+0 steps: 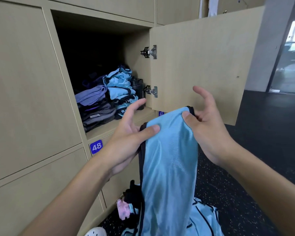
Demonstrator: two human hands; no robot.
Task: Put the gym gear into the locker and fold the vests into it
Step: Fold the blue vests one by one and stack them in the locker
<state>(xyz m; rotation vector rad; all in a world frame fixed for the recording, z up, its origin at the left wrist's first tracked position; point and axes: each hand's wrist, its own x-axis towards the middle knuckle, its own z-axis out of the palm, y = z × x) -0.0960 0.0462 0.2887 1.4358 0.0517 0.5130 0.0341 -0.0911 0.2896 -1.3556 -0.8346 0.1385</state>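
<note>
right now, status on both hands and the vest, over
Left hand and right hand both pinch light blue vest, hanging unfolded. Locker open, folded blue vests stacked inside. More vests on floor; nothing blocks the opening.

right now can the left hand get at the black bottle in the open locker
Probably yes: the door stands wide open and the black bottle sits at the right side, just beyond the left hand, though it pinches the blue vest.

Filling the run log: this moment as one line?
vest: held up | left hand: pinches it | right hand: pinches it | locker: open, folded clothes inside | floor: more vests
</note>
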